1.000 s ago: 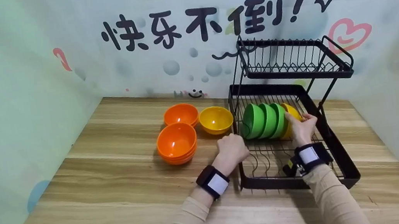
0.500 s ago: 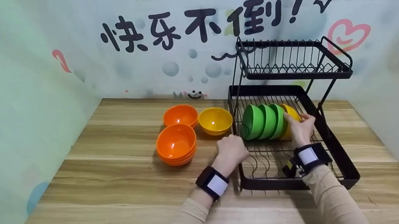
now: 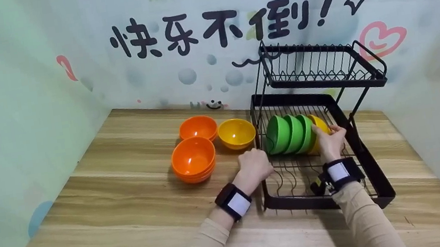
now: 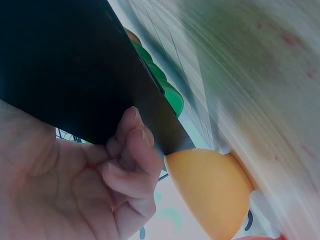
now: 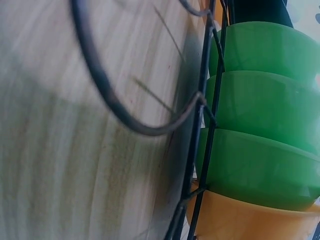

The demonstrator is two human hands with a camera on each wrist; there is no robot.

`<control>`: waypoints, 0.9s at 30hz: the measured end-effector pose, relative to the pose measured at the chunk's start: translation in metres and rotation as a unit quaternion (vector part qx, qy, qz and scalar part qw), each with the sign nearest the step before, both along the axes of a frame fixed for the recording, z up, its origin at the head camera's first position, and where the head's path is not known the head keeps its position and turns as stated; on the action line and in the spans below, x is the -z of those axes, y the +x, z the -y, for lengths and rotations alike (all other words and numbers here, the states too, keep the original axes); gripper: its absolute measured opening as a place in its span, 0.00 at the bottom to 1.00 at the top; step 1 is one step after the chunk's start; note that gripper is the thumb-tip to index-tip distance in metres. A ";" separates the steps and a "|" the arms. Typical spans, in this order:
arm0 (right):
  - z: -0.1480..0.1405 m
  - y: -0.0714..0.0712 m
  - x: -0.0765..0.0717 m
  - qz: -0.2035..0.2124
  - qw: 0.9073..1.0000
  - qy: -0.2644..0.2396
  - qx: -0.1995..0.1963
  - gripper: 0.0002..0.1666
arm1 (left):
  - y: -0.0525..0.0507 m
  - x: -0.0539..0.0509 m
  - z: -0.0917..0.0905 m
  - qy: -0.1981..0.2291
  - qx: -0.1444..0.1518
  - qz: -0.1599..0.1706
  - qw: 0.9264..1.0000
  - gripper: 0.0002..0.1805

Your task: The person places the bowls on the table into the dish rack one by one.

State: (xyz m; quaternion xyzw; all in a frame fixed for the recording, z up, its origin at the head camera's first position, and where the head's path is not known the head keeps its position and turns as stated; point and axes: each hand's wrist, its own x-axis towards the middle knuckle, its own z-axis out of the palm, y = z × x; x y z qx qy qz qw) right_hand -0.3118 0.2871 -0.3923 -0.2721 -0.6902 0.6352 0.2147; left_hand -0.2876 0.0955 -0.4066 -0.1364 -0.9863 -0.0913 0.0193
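Observation:
In the head view my right hand (image 3: 331, 142) pinches a yellow bowl (image 3: 320, 124) standing on edge in the lower tier of a black dish rack (image 3: 300, 203). Left of that bowl, several green bowls (image 3: 279, 134) stand on edge in a row. The right wrist view shows the green bowls (image 5: 265, 165) and the yellow bowl (image 5: 250, 220) behind rack wires; the fingers are out of sight there. My left hand (image 3: 254, 165) grips the rack's left rim. In the left wrist view its fingers (image 4: 132, 180) curl against the black wall, with the thumb hidden.
A loose yellow bowl (image 3: 237, 134) sits upright just left of the rack. Beside it are two stacks of orange bowls, one farther back (image 3: 198, 127) and one nearer (image 3: 193, 157). The rack's upper tier (image 3: 326, 80) overhangs the back. Patterned cloth walls surround the wooden table (image 3: 130, 222).

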 end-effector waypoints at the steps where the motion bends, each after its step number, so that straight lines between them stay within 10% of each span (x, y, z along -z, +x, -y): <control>1: 0.000 0.000 0.000 -0.003 1.000 -0.002 0.001 0.37 | 0.000 0.000 0.000 0.001 0.001 -0.001 1.000 0.20; 16: 0.000 0.001 0.001 0.001 1.000 -0.006 -0.012 0.37 | -0.003 -0.001 0.002 -0.003 0.004 -0.012 1.000 0.17; 27: 0.000 0.002 0.001 -0.007 1.000 0.002 -0.014 0.37 | -0.010 -0.001 0.011 0.032 -0.021 -0.212 0.976 0.18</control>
